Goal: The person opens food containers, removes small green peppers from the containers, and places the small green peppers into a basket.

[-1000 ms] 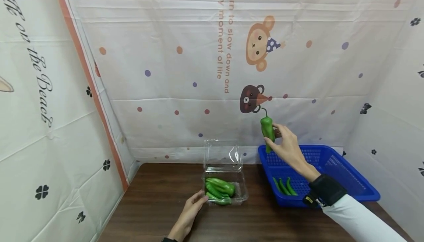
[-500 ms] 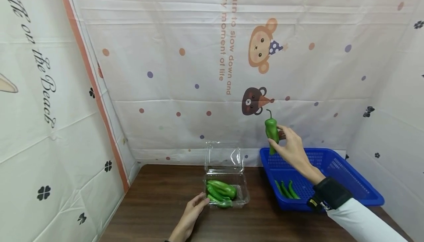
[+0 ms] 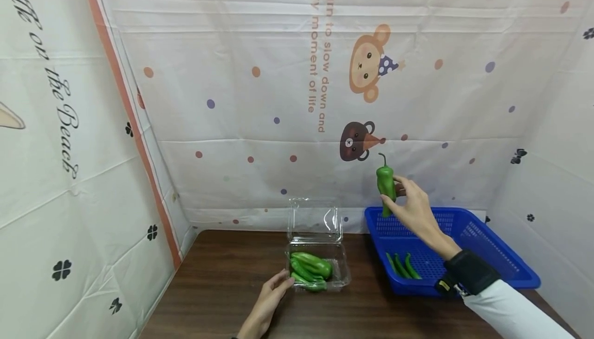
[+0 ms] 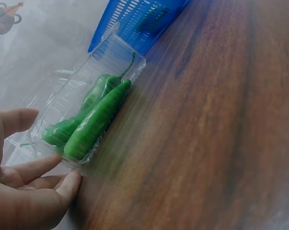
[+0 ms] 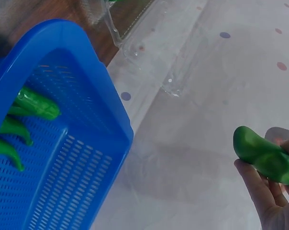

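My right hand point(image 3: 415, 210) pinches a green pepper point(image 3: 385, 179) between thumb and fingers, stem up, above the back left of a blue basket point(image 3: 492, 249). In the right wrist view that pepper point(image 5: 264, 155) shows its blunt end. My left hand point(image 3: 271, 292) has its fingertips at the near left corner of a clear plastic box point(image 3: 342, 272), whose lid point(image 3: 313, 215) stands raised behind. Several green peppers point(image 3: 313, 264) lie inside the box, toward its left side. The left wrist view shows loosely spread fingers point(image 4: 39, 170) right at the box's end.
Slim green peppers point(image 3: 401, 267) lie on the basket's floor near its left front. Box and basket stand apart on a dark wooden table point(image 3: 223, 267). A printed white cloth point(image 3: 260, 138) hangs behind the table, and more cloth runs along both sides.
My right hand has drifted a little to the right with the pepper still pinched upright. The head view has shifted slightly. My left hand stays at the box.
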A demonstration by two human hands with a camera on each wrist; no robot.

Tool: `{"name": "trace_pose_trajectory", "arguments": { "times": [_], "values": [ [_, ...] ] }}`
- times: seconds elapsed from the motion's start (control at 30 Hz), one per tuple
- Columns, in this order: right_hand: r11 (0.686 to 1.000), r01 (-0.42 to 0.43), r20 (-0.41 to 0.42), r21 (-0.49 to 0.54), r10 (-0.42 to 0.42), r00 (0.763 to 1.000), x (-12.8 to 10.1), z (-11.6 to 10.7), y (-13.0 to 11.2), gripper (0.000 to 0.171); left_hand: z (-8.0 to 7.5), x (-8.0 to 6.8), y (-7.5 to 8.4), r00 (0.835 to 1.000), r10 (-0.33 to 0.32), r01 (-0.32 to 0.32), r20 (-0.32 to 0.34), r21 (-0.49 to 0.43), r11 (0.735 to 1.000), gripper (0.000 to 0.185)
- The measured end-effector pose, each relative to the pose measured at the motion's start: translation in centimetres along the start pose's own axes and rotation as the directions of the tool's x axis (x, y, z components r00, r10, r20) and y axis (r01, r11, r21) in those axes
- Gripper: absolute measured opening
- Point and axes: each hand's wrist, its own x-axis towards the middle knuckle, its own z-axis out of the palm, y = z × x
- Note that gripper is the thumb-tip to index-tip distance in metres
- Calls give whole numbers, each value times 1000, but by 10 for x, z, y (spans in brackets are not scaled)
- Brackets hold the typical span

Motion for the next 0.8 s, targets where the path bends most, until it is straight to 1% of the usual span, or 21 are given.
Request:
{"name": "trace_pose_trajectory", "arguments": {
  "times": [0.37, 0.5, 0.6, 0.8],
  "values": [
    [999, 39, -42, 7, -39, 998, 6, -11, 3, 53, 0, -1, 1, 1000, -13, 13, 3, -2, 1000, 73],
    [1000, 30, -44, 0, -30, 999, 7, -17, 6, 54, 1, -1, 2, 1000, -14, 14, 4, 13, 1000, 73],
    [1000, 21, -43, -5, -21, 999, 7, -21, 9, 54, 0, 0, 3, 1000, -26, 26, 6, 23, 999, 75],
    [1000, -2, -54, -17, 1, 999, 5, -28, 12, 54, -1, 0, 2, 999, -40, 39, 20, 21, 999, 77]
  ]
}}
